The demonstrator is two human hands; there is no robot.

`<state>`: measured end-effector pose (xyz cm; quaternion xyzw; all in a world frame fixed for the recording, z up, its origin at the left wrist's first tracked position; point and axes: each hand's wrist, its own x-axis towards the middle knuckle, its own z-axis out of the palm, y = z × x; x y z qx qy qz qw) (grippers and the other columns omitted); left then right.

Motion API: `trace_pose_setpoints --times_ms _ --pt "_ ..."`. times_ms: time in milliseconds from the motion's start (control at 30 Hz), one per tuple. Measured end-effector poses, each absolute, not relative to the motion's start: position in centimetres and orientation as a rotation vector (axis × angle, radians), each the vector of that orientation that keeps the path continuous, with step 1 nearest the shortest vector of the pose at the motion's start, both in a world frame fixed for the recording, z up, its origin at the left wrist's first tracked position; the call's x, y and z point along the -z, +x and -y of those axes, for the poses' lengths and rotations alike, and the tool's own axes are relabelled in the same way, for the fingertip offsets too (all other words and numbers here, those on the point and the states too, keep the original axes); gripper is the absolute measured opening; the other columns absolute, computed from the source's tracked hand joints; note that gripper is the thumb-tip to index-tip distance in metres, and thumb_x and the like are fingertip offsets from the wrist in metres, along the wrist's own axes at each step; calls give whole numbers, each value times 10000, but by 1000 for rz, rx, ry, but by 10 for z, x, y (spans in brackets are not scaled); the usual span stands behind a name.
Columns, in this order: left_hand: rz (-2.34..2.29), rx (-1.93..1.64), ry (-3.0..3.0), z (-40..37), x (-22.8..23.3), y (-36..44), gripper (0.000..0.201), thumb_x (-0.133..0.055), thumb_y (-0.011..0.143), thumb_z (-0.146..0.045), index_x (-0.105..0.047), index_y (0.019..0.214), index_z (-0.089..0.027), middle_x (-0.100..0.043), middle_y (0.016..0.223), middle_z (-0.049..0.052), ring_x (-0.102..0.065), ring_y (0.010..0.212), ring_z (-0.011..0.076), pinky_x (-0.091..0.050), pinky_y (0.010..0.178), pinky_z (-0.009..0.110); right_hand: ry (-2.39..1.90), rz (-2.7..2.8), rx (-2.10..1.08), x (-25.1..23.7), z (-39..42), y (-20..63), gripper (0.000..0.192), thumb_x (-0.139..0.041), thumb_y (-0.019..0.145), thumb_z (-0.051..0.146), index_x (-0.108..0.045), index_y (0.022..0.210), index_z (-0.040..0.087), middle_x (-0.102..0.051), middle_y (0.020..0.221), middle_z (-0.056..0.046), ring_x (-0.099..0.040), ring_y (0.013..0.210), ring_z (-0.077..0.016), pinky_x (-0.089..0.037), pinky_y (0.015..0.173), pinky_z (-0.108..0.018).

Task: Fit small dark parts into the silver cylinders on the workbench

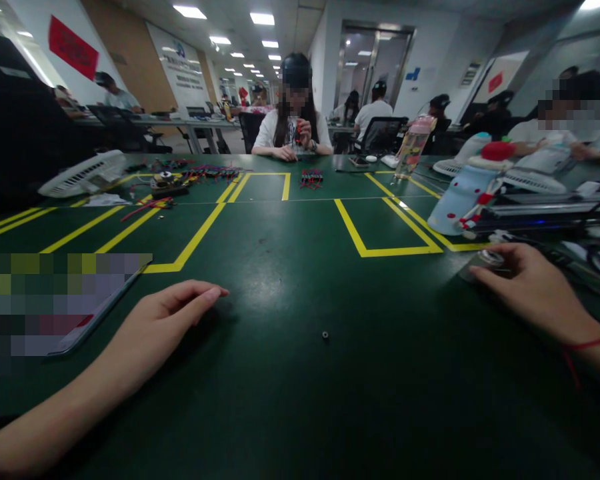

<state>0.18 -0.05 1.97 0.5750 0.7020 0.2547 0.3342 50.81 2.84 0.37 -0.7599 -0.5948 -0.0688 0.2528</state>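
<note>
My left hand is over the green table at left, thumb and fingertips brought together. Whatever may be between those tips is too small to make out. At the right, my right hand has its thumb and fingers closed around a small grey metal cylinder with a shiny rim on top; part of it is hidden by the fingers. Between the two hands, a tiny dark ring-shaped part lies on the table, touched by neither.
Yellow tape marks the table. A blue bottle with a red top stands beyond my right hand. Wired parts and a white fan lie far left; a flat sheet is near my left arm. Across sits a person.
</note>
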Motion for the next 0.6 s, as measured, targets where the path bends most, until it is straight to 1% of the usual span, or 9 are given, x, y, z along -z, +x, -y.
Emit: trace_pose_setpoints --times_ms 67,133,167,200,267,333,433,500,600 --pt "-1829 -677 1524 -1 -15 0 403 -544 857 -550 -656 1071 -228 -595 795 -36 -524 748 174 -370 671 254 -1989 1648 342 -4 -25 493 657 -683 714 493 -516 1250 152 -549 1264 -193 -532 1176 -317 -433 948 -448" --pt "-1830 -699 1548 -2 -10 -1 398 -545 855 -563 -660 1051 -236 -612 825 -31 -529 762 177 -370 680 258 -1806 1797 513 -6 -18 461 704 -677 727 502 -493 1312 156 -439 1391 -192 -372 1332 -338 -302 1079 -493" --pt "-1828 -710 1557 -2 -9 -1 396 -546 853 -568 -662 1043 -239 -619 836 -29 -532 767 179 -371 684 260 -1694 1918 541 -6 -13 440 660 -656 750 511 -515 1305 184 -427 1409 -166 -352 1343 -334 -273 1092 -511" --pt "-1827 -718 1565 -3 -7 -2 395 -547 852 -571 -663 1037 -242 -625 843 -28 -534 770 181 -372 686 261 -1575 2060 521 -6 -8 417 583 -628 777 519 -555 1271 217 -440 1403 -138 -376 1320 -327 -278 1076 -530" --pt "-1823 -708 1579 -3 -5 -5 395 -542 852 -577 -662 1035 -248 -635 856 -26 -542 772 183 -375 691 264 -1421 2302 294 -5 2 371 458 -588 819 519 -606 1224 306 -418 1442 -60 -389 1305 -308 -317 1033 -538" --pt "-1815 -678 1597 -2 -4 -7 409 -533 850 -591 -660 1041 -253 -640 849 -27 -550 761 187 -377 679 267 -1309 2446 57 -3 9 333 381 -574 834 529 -642 1178 378 -372 1489 9 -350 1333 -306 -327 1017 -533" --pt "-1804 -654 1622 -1 -5 -10 429 -524 843 -607 -661 1042 -253 -651 842 -23 -570 762 196 -379 672 272 -1228 2512 -101 -3 9 307 222 -544 864 502 -704 995 422 -397 1468 102 -304 1359 -298 -302 1020 -536" --pt "-1797 -666 1642 -1 -5 -10 421 -525 841 -604 -669 1021 -251 -665 856 -19 -588 789 203 -388 696 279 -1259 2451 -70 -9 2 317 203 -524 883 467 -707 930 394 -469 1409 108 -334 1342 -268 -295 1030 -521" --pt "-1803 -677 1650 -3 -5 -8 407 -529 837 -601 -677 996 -257 -685 890 -16 -610 827 212 -398 732 290 -1375 2226 217 -26 -12 368 252 -508 884 466 -693 928 302 -567 1305 23 -441 1258 -234 -308 1039 -489"
